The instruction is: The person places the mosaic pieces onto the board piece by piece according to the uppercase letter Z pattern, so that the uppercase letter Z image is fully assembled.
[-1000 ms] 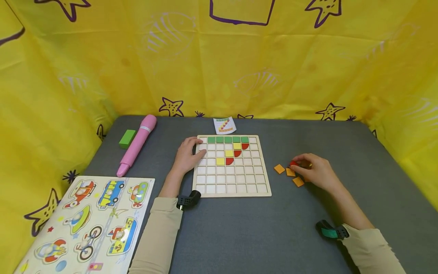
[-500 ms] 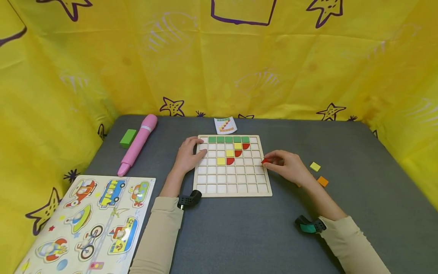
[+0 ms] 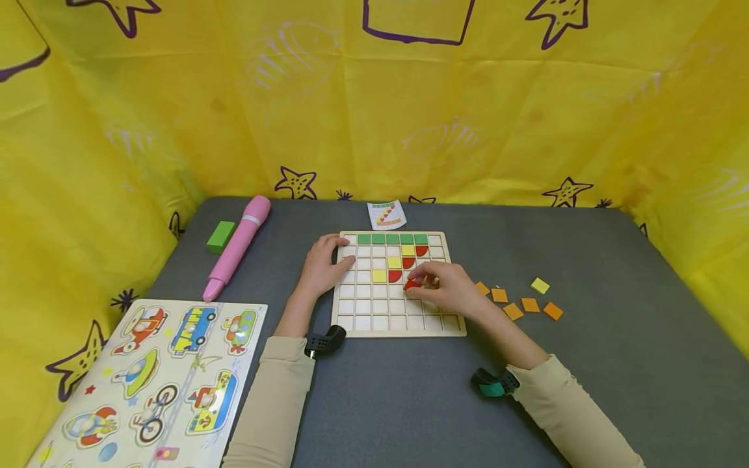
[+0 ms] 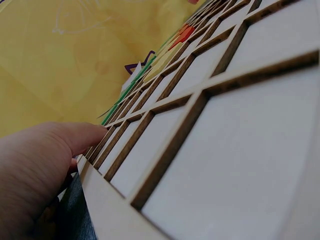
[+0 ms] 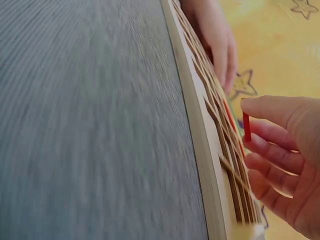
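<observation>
A wooden grid board (image 3: 461, 325) lies flat in the middle of the table, with a green row at its top and yellow squares beside red quarter-circle pieces stepping down diagonally. My left hand (image 3: 322, 266) rests on the board's upper left edge. Its thumb (image 4: 85, 137) lies on the rim in the left wrist view. Over the board's right half, my right hand (image 3: 447, 287) pinches a red piece (image 3: 411, 285) between thumb and fingers. That piece shows edge-on in the right wrist view, held above the grid. The right hand covers some cells.
Several orange squares (image 3: 529, 305) and one yellow square (image 3: 540, 285) lie right of the board. A pattern card (image 3: 386, 214) sits behind it. To the left are a pink microphone-shaped toy (image 3: 236, 250), a green block (image 3: 220, 237) and a vehicle puzzle board (image 3: 199, 361).
My right hand has moved left from the loose squares to over the board, carrying the red piece. The left hand keeps its place on the board's edge.
</observation>
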`<state>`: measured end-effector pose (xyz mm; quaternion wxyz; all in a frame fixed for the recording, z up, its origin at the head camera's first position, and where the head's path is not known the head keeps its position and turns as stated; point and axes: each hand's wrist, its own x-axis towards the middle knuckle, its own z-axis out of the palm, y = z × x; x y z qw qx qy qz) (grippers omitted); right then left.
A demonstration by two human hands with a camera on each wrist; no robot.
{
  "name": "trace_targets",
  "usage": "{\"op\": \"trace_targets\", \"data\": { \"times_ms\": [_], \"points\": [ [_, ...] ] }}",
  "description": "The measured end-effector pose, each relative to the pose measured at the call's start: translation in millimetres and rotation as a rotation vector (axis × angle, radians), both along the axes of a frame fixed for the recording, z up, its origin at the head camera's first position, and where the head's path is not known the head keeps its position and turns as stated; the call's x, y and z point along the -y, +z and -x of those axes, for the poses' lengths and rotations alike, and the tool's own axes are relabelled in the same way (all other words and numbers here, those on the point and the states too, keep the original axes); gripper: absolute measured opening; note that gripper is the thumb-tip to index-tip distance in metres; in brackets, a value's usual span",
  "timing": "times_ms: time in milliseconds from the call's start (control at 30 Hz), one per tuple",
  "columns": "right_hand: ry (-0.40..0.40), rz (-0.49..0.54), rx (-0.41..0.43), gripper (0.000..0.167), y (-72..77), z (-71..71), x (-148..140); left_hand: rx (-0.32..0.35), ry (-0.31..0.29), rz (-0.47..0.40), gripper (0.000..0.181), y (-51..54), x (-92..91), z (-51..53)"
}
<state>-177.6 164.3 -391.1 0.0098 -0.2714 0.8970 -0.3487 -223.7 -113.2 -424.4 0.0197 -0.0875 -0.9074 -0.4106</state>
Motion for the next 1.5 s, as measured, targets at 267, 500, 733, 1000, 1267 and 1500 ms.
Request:
{"op": "trace_targets", "data": {
  "times_ms": [267, 500, 733, 1000, 1267, 1500],
  "points": [
    [0.055, -0.075, -0.028, 0.022, 0.2, 3.2, 33, -0.004, 0.009, 0.005, 0.039, -0.3, -0.5, -0.2],
    [0.09, -0.11, -0.081, 0.023, -3.3, 6.5, 47, -0.011, 0.008, 0.002, 0.039, 0.6, -0.2, -0.4],
    [0.127, -0.057, -0.057, 0.024, -3.6, 6.0, 48, -0.013, 0.012, 0.002, 0.039, 0.2, -0.3, 0.4],
    [0.113, -0.031, -0.045, 0.019, -5.4, 5.1, 47, -0.013, 0.009, -0.002, 0.04, -0.3, -0.2, 0.3],
    [0.094, 0.014, -0.075, 0.013, -9.9, 5.8, 49, -0.037, -0.005, -0.011, 0.039, 0.5, -0.5, -1.1],
    [0.041, 0.03, -0.04, 0.01, -8.9, 4.4, 48, -0.029, 0.004, -0.015, 0.039, 1.9, -0.9, -1.4]
  ]
}}
